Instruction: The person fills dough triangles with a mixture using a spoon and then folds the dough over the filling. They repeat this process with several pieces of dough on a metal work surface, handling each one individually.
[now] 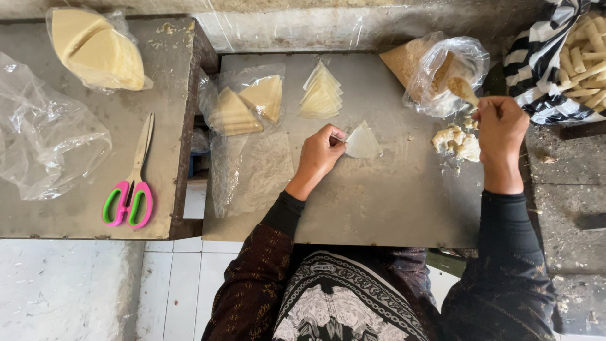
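Scanning from the far left, I see a crumpled clear plastic bag (44,142) on the side worktop (95,208), with a bagged stack of pale wrapper sheets (98,50) above it and pink-and-green scissors (130,189) lying nearer the front edge. Moving across the gap, the main worktop (353,208) carries an open bag holding two folded triangle stacks (246,104), and just beside it a loose fan of thin triangular wrappers (320,93).

My left hand (320,155) rests on the main worktop near its middle, fingers pinching the edge of a single triangular wrapper (363,142) that lies flat against the surface. To the right of that sits a small mound of pale crumbly filling (457,142), touching the worktop.

My right hand (500,129) is clenched around the handle of a spoon (464,89), its bowl reaching up towards a clear bag of filling (442,69). At the far right, a black-and-white striped bag (543,63) holds finished pale rolls (587,57).
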